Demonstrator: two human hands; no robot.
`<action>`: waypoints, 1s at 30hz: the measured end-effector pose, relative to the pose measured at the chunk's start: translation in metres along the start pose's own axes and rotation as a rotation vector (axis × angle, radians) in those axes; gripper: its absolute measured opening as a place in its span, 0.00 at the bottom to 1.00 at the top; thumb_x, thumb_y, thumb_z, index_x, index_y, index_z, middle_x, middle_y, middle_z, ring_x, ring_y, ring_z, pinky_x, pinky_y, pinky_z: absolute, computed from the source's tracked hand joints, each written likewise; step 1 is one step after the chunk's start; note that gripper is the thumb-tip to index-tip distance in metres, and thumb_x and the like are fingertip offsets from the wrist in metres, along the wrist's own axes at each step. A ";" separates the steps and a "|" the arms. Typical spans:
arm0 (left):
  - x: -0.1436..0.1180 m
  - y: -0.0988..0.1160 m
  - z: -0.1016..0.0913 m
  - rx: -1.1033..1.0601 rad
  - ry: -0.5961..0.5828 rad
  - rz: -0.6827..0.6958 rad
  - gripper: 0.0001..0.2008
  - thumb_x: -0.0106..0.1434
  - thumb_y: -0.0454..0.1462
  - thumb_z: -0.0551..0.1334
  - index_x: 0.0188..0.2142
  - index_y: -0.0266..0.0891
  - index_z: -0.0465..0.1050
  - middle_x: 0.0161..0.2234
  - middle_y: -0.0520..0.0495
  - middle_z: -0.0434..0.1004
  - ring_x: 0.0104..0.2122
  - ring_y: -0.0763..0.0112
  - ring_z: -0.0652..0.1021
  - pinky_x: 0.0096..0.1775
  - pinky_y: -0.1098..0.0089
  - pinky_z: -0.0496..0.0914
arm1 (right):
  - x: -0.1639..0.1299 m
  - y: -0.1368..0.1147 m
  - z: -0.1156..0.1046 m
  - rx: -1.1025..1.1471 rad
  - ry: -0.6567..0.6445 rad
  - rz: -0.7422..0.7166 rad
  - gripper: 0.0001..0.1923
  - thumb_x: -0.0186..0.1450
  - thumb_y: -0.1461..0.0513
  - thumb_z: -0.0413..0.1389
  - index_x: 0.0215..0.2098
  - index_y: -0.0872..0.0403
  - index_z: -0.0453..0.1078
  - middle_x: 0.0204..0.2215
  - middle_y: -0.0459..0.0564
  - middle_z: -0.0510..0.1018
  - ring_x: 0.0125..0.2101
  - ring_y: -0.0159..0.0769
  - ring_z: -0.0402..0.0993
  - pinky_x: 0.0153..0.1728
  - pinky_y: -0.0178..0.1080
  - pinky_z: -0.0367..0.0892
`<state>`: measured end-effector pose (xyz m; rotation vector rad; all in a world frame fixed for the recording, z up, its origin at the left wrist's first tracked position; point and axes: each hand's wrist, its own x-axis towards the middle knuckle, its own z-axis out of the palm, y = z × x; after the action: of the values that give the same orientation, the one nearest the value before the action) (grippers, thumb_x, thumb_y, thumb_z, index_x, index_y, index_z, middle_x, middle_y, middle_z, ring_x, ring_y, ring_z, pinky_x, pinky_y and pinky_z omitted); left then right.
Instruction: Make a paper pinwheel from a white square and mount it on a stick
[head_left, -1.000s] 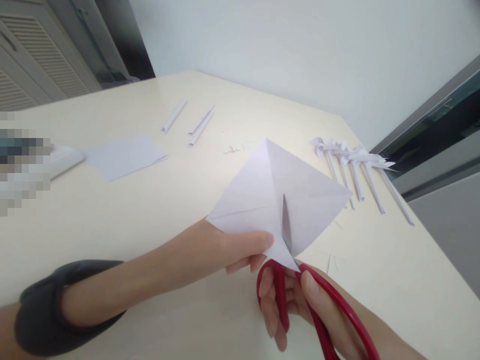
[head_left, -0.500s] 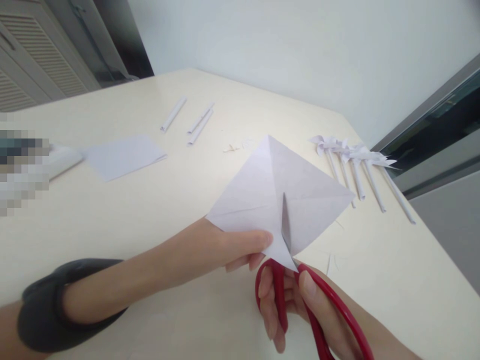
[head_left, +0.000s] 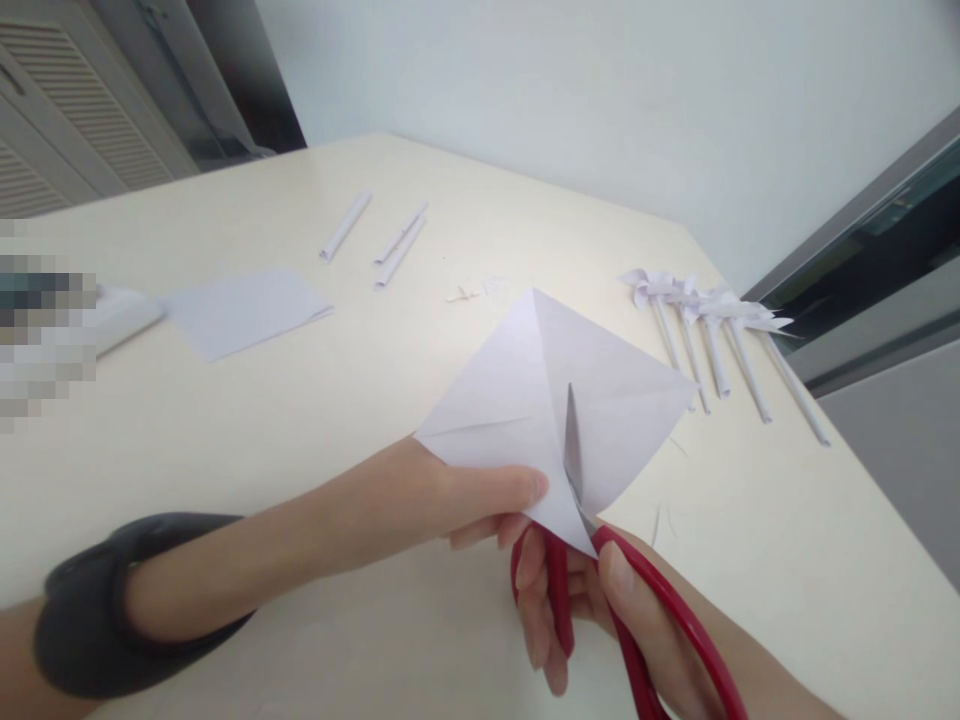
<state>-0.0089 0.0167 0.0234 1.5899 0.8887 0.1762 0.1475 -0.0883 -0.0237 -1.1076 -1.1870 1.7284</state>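
Observation:
A creased square sheet of white paper (head_left: 480,380) is pinched at its near left side by my left hand (head_left: 480,500), thumb on top and fingers underneath. My right hand (head_left: 622,600) grips red-handled scissors (head_left: 675,610), fingers through the loops. The blades straddle the sheet at its near corner; one blade shows above the paper, along a cut running inward near the crease. The other blade is mostly hidden beneath. A slit also runs in from the left corner. The near corner's flap hangs just left of the scissor pivot.
Several paper pinwheels (head_left: 709,300) on rolled sticks lie at the right edge of the table (head_left: 247,440). Rolled paper tubes (head_left: 401,250) and stacked paper sheets (head_left: 251,312) lie farther back. Small paper scraps (head_left: 465,293) are scattered behind the sheet and on the right.
The paper's far corner has dipped slightly towards me and its right corner has shifted left. The scissors stay in the cut, with both hands almost in place.

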 end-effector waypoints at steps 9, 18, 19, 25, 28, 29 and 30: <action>-0.001 0.002 0.000 0.023 0.038 -0.040 0.18 0.55 0.38 0.56 0.12 0.36 0.58 0.11 0.57 0.55 0.16 0.80 0.63 0.23 0.79 0.60 | -0.004 -0.017 -0.003 -0.035 -0.023 0.117 0.18 0.69 0.50 0.41 0.35 0.53 0.63 0.24 0.47 0.71 0.23 0.32 0.65 0.30 0.38 0.65; 0.001 0.000 0.003 -0.022 -0.001 0.016 0.17 0.55 0.37 0.55 0.12 0.37 0.58 0.11 0.57 0.53 0.15 0.79 0.61 0.23 0.78 0.60 | -0.002 -0.003 -0.002 0.010 -0.005 0.034 0.20 0.69 0.50 0.41 0.35 0.54 0.67 0.27 0.48 0.71 0.28 0.35 0.68 0.35 0.41 0.65; 0.001 0.000 0.003 -0.016 0.003 0.003 0.16 0.55 0.37 0.55 0.12 0.37 0.58 0.11 0.57 0.54 0.15 0.79 0.62 0.23 0.78 0.60 | -0.002 -0.003 -0.003 0.000 -0.009 0.052 0.19 0.69 0.51 0.41 0.36 0.54 0.67 0.27 0.48 0.72 0.28 0.35 0.69 0.35 0.40 0.65; -0.001 0.002 0.004 -0.014 0.026 -0.040 0.17 0.53 0.38 0.55 0.11 0.38 0.56 0.11 0.55 0.56 0.16 0.77 0.64 0.22 0.76 0.59 | -0.002 -0.003 -0.005 0.006 0.009 0.063 0.18 0.69 0.51 0.42 0.36 0.53 0.67 0.24 0.46 0.72 0.27 0.35 0.69 0.37 0.40 0.66; 0.000 0.002 0.005 -0.035 0.014 -0.013 0.17 0.54 0.37 0.55 0.11 0.38 0.56 0.12 0.56 0.55 0.16 0.76 0.63 0.23 0.75 0.60 | -0.001 -0.003 -0.003 -0.020 0.010 0.039 0.22 0.69 0.49 0.39 0.36 0.55 0.65 0.25 0.48 0.72 0.26 0.35 0.68 0.35 0.41 0.66; 0.000 0.001 0.006 -0.043 0.005 -0.004 0.17 0.55 0.37 0.54 0.12 0.38 0.56 0.11 0.56 0.54 0.16 0.76 0.62 0.23 0.75 0.60 | -0.001 -0.003 -0.003 -0.027 0.011 0.031 0.22 0.69 0.48 0.38 0.36 0.55 0.65 0.25 0.49 0.72 0.25 0.34 0.68 0.34 0.40 0.65; 0.001 0.000 0.006 -0.053 -0.004 0.007 0.17 0.55 0.37 0.54 0.12 0.38 0.57 0.11 0.56 0.53 0.16 0.76 0.62 0.23 0.75 0.60 | -0.001 -0.003 -0.003 -0.032 0.015 0.028 0.23 0.70 0.48 0.37 0.36 0.55 0.65 0.24 0.49 0.72 0.25 0.34 0.67 0.32 0.39 0.64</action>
<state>-0.0049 0.0123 0.0220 1.5440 0.8689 0.1999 0.1507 -0.0873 -0.0215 -1.1597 -1.1995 1.7247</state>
